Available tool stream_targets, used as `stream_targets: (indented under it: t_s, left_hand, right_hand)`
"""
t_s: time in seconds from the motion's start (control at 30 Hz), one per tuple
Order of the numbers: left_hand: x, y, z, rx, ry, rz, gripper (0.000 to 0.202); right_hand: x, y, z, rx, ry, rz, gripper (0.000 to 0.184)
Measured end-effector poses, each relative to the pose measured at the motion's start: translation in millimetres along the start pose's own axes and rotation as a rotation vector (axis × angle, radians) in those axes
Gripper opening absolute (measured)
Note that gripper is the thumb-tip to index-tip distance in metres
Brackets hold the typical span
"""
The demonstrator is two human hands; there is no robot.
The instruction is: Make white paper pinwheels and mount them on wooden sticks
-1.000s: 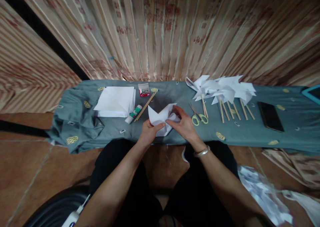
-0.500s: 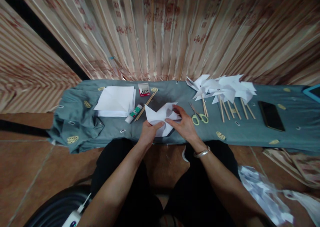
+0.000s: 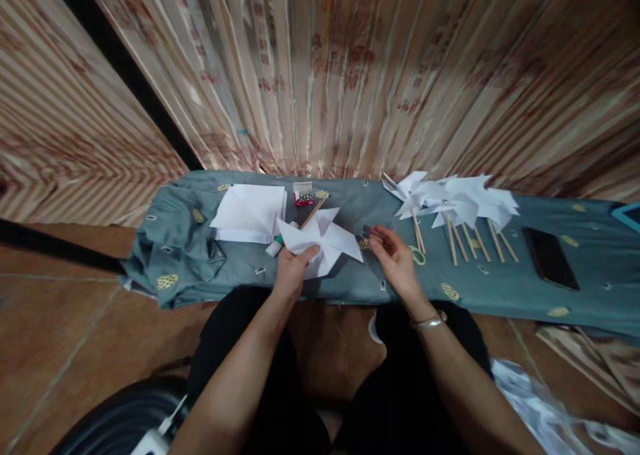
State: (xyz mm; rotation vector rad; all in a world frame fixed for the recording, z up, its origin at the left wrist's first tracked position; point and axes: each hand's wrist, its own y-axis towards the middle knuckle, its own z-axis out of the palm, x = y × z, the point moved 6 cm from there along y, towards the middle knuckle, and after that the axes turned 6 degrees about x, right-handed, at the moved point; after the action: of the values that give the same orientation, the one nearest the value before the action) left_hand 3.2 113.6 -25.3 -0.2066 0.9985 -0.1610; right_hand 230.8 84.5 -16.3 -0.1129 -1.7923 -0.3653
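Note:
My left hand (image 3: 293, 268) pinches a white paper pinwheel (image 3: 327, 238) near its middle, thumb on top. Its folded blades spread out above the cloth, and no stick shows on it. To the right, apart from the paper, my right hand (image 3: 395, 258) holds nothing that I can see; its fingers are loosely bent and spread. Green-handled scissors (image 3: 419, 256) lie partly hidden behind that hand. A glue stick (image 3: 274, 247) and thin wooden sticks (image 3: 314, 211) are partly covered by the pinwheel. Behind it stands a small open red-and-white box (image 3: 303, 195) of shiny metal pins.
A stack of white paper (image 3: 250, 208) lies left on the green cloth (image 3: 350, 288). Several finished pinwheels on sticks (image 3: 463, 201) are piled at the right, beside a dark phone (image 3: 551, 258). A patterned curtain (image 3: 330, 75) hangs behind. A plastic bag (image 3: 530, 401) sits on the floor.
My right hand has let go of the pinwheel and moved right, now covering much of the scissors. The pinwheel stays in my left hand, opened flatter. The whole view has shifted slightly.

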Motion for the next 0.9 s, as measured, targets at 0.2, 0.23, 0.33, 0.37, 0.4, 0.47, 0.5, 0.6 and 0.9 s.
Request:
stream_targets:
  t_s: [0.2, 0.23, 0.33, 0.37, 0.4, 0.47, 0.5, 0.6, 0.9]
  left_hand:
    - [-58, 4, -34.4, -0.158, -0.129, 0.211, 0.039]
    - [-66, 5, -39.8, -0.176, -0.156, 0.256, 0.039]
    - [-82, 5, -53.2, -0.225, -0.208, 0.325, 0.036]
    - [-84, 6, -56.8, -0.245, -0.218, 0.327, 0.036]
    - [-85, 6, -59.9, -0.262, -0.226, 0.322, 0.035]
    - [-86, 7, -64.3, -0.286, -0.234, 0.303, 0.035]
    - [-86, 7, -65.8, -0.292, -0.239, 0.294, 0.035]
    - [-88, 8, -68.5, -0.295, -0.254, 0.290, 0.035]
    - [-88, 7, -68.6, -0.271, -0.252, 0.273, 0.039]
  right_hand:
    - [22, 13, 36, 0.244, -0.406, -0.044, 0.022]
    - [30, 20, 46, 0.310, -0.521, -0.062, 0.021]
    - [54, 51, 81, 0.445, -0.804, -0.150, 0.025]
    - [60, 63, 94, 0.483, -0.902, -0.188, 0.027]
    - [65, 75, 106, 0.491, -0.938, -0.205, 0.028]
    - [72, 98, 128, 0.489, -0.986, -0.231, 0.027]
    - [73, 107, 139, 0.487, -1.010, -0.248, 0.026]
    - [71, 128, 164, 0.470, -1.072, -0.280, 0.025]
    - [45, 148, 185, 0.399, -1.180, -0.191, 0.022]
